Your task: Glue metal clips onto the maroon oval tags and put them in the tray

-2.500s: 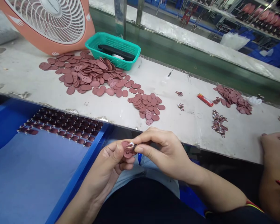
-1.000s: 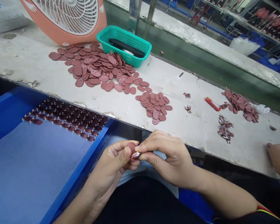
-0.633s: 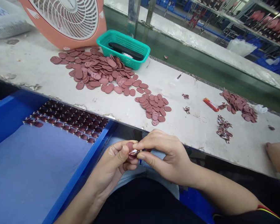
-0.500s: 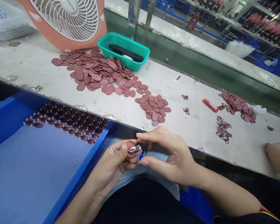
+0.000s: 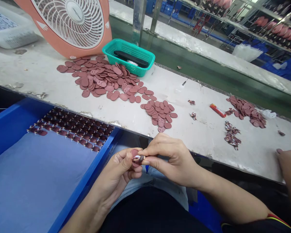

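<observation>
My left hand (image 5: 118,166) is closed on a small painted figurine (image 5: 138,159), dark brown with white and cream parts, together with a maroon oval disc (image 5: 134,152). Whether the two are joined I cannot tell. My right hand (image 5: 172,158) pinches the figurine's right side between thumb and forefinger, so the fingertips of both hands almost meet above my lap. Just beyond them on the table lies a small heap of maroon oval discs (image 5: 160,111), some with tiny holes.
At left, a blue tray (image 5: 63,197) holds rows of figurines on discs (image 5: 72,124). A larger disc pile (image 5: 106,77), a green basket (image 5: 128,43) and an orange fan (image 5: 63,48) stand behind. Rightward lie a red tube (image 5: 217,110), loose figurines (image 5: 232,134) and another person's hand (image 5: 289,165).
My right hand has moved left, and its spread thumb and forefinger have closed on the figurine. The left hand keeps its hold. The view has shifted slightly.
</observation>
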`<state>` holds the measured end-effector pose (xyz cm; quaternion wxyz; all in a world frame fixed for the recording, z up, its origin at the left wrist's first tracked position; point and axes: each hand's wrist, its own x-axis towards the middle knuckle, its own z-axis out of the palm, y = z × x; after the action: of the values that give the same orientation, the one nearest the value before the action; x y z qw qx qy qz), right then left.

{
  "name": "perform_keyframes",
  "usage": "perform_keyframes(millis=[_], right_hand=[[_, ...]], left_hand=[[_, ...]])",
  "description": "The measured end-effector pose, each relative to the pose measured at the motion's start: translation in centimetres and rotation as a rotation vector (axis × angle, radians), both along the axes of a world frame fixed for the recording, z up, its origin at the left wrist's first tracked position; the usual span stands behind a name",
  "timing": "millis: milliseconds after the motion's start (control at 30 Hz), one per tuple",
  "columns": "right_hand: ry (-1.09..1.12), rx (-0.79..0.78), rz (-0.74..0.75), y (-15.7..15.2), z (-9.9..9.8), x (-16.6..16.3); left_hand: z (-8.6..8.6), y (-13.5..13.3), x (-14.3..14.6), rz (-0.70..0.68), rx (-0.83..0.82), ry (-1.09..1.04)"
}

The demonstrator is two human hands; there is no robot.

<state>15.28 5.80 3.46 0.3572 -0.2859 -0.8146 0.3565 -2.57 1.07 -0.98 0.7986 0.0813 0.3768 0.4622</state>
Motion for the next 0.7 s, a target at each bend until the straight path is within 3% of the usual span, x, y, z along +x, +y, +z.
perform_keyframes(millis=[233,300,433,500,700], right_hand=[[0.056,0.070,-0.020,0.8,0.5,-0.5],[0.038,0.217,-0.120,0.9,0.2,-1.0],[-0.049,0.654,-0.314,1.0,-0.9,-2.3],[-0.084,0.804,-0.331,1.0,-1.3,-3.0],[-0.108,0.938,-0.269,1.9,-2.3,-4.8]], left_hand=[[-0.4,0.5,-1.1,-0.044,0.097,0.061],[-0.6,0.5,-1.2,0.053,0.120,0.139],[-0.5,0.4,-0.7,0.386,0.214,0.383],[-0.3,0.5,-0.4,0.433,0.271,0.447],[-0.3,1.6,-0.7,0.481,0.260,0.548]])
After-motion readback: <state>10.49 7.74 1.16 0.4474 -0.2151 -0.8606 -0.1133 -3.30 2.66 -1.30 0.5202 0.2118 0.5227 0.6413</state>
